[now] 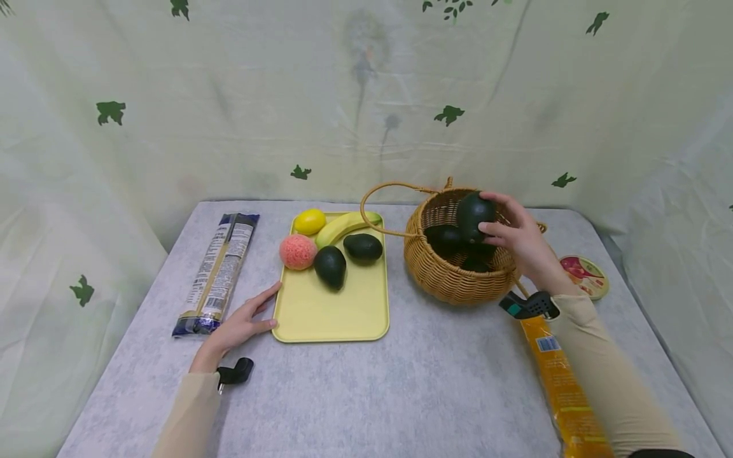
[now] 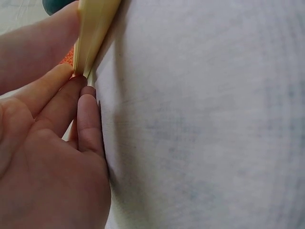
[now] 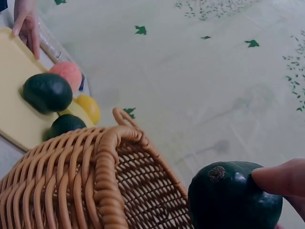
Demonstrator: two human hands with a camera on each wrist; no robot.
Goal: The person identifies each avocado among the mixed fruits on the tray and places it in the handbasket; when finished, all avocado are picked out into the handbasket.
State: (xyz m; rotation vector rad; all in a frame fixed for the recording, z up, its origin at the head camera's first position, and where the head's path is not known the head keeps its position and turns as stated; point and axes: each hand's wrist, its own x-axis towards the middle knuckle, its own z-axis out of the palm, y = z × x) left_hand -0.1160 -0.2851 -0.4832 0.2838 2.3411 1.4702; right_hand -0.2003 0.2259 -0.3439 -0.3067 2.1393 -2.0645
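My right hand (image 1: pixel 518 238) grips a dark green avocado (image 1: pixel 474 217) over the mouth of a wicker basket (image 1: pixel 458 289). The right wrist view shows the stem scar of this avocado and my thumb on its side. Inside the basket lie more dark avocados (image 1: pixel 442 240), partly hidden. With fingers extended, my left hand (image 1: pixel 243 327) touches the left edge of a yellow tray (image 1: pixel 332 321). On the tray are two avocados (image 1: pixel 330 267), a banana (image 1: pixel 346 227), a lemon (image 1: pixel 310 221) and a rough pink ball-shaped fruit (image 1: pixel 298 252).
The basket's looped handle (image 1: pixel 366 202) leans left over the tray's back corner. A blue-and-clear long packet (image 1: pixel 217 273) lies at the left. Under my right forearm is an orange packet (image 1: pixel 564 394), with a round patterned tin (image 1: pixel 585 277) beyond it.
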